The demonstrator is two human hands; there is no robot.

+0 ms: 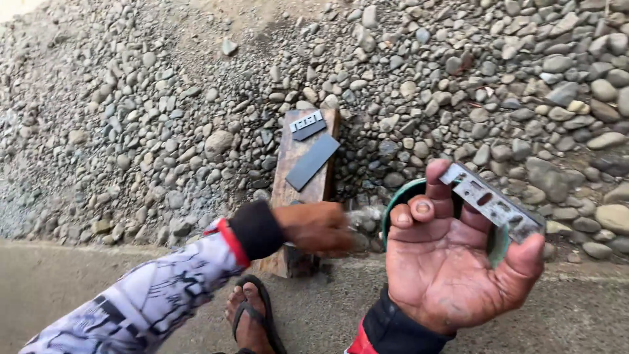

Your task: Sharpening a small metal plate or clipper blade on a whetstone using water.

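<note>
Fingers (438,190) of right hand (452,262) pinch slotted metal plate (493,202); left hand (318,227), blurred, grip unclear, just below wooden board (296,177).

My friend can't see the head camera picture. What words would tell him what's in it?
A person's right hand, palm up, holds a flat slotted metal plate over a green-rimmed bowl. The blurred left hand reaches toward a wooden plank bearing dark flat blades, beside a bank of grey pebbles.

Wooden board (296,172) on gravel slope (131,118) (propped, tilted): dark flat stone (312,161), small metal plate (306,122) on top.
</note>
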